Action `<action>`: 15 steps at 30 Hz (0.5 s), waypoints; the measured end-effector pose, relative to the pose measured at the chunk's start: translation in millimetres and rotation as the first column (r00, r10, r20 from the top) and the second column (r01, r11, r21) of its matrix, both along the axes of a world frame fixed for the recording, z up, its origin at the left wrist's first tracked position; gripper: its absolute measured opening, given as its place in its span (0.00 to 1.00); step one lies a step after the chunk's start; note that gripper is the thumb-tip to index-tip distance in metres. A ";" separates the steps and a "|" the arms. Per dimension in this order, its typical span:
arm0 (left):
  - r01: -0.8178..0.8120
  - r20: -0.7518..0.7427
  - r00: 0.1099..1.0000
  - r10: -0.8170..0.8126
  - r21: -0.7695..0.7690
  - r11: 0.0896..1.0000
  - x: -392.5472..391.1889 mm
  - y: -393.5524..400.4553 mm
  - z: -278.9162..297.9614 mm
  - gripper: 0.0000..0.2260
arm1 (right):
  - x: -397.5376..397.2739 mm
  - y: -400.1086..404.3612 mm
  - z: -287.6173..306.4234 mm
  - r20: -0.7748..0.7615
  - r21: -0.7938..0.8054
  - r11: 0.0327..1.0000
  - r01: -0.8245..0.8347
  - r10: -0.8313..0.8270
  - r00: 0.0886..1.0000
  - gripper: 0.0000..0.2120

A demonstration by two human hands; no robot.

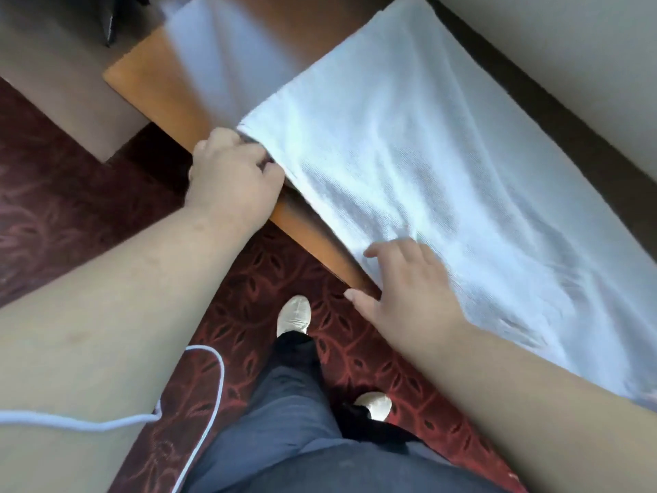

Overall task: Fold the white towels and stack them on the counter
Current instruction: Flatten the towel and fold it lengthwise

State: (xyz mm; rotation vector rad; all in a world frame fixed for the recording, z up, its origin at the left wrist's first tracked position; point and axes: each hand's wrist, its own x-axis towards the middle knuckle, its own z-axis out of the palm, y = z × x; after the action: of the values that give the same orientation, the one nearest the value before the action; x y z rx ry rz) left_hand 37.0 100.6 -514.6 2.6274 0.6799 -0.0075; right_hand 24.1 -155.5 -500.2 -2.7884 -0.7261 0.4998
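At the counter's (160, 87) front edge, the left hand (233, 174) pinches the towel's (409, 165) near corner with curled fingers, likely to lift it for a fold. The towel lies spread flat along the counter. Further right, the right hand (405, 290) rests on its near edge, fingers loosely spread, seemingly steadying it.

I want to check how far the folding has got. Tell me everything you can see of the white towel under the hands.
The white towel looks like soft terry cloth, spread out along the wooden counter, rippled with shallow wrinkles rather than smooth. Its near edge follows the counter's front edge. The left hand pinches its near corner with curled fingers, while the right hand rests on the near edge with fingers spread fairly straight. Its far end reaches toward the wall. More white cloth lies beyond it; whether that is the same towel is unclear.
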 end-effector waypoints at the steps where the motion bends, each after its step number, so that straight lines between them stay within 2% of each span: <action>1: 0.012 0.006 1.000 -0.012 -0.073 0.997 -3.6 -6.3 -3.8 0.12 | -8.4 -9.6 -4.1 0.003 -0.063 0.998 -0.025 0.026 1.000 0.27; 3: -0.124 -0.081 0.991 0.104 -0.308 0.943 -3.9 -20.2 -6.9 0.15 | -16.4 -20.0 -7.8 -0.015 -0.096 0.995 -0.036 0.035 0.999 0.29; 5: -0.331 -0.200 0.943 0.265 -0.510 0.793 -0.9 -37.4 -4.6 0.17 | -16.4 -22.8 -10.6 -0.001 -0.096 0.993 -0.062 0.062 0.998 0.27; 8: -0.466 -0.295 0.885 0.361 -0.579 0.669 0.9 -61.2 1.0 0.19 | -15.6 -20.6 -12.0 0.018 -0.073 0.995 -0.075 0.076 0.997 0.23; 11: -0.541 -0.358 0.837 0.414 -0.657 0.525 10.3 -72.9 7.1 0.19 | -22.4 -17.1 -7.1 0.016 0.013 0.996 -0.089 0.089 0.996 0.21; 13: -0.544 -0.388 0.820 0.420 -0.755 0.365 15.8 -80.7 14.3 0.15 | -33.5 -14.5 -1.2 -0.014 0.100 0.988 -0.118 0.120 0.993 0.20; 15: -0.479 -0.382 0.833 0.401 -0.860 0.177 19.3 -86.4 21.8 0.11 | -43.8 -7.8 5.0 -0.177 0.262 0.965 -0.008 0.057 0.983 0.19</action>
State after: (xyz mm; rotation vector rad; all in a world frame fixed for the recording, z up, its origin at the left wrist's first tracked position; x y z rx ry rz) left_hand 56.3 14.2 -492.8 1.1878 1.0368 -0.2537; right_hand -19.8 -163.3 -495.2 -2.4530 -0.7388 0.6100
